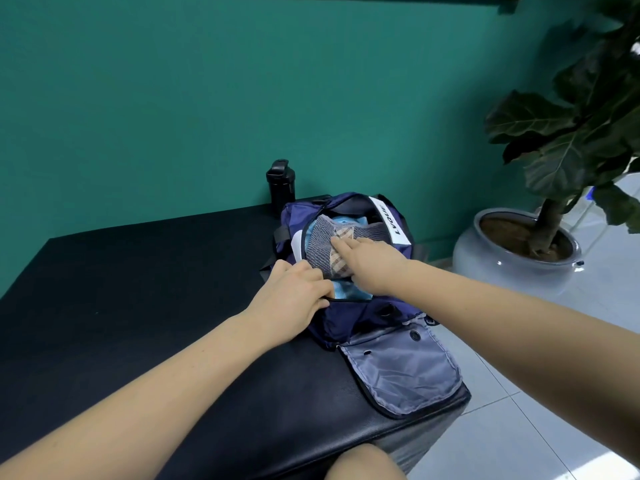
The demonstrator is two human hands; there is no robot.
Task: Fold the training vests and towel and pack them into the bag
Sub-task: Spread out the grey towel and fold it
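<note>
A navy sports bag with a white lettered strap stands open on the right end of a black padded bench. A grey checked towel fills the opening, lying over light blue folded fabric, likely the vests. My left hand grips the near zipper edge of the bag's opening. Flat on the towel lies my right hand, its fingers extended and pressing the cloth down into the bag. A grey end flap of the bag hangs open toward me.
A black bottle stands behind the bag against the teal wall. At the right, a large potted plant sits on the pale tiled floor. The bench's right edge drops off just beside the bag.
</note>
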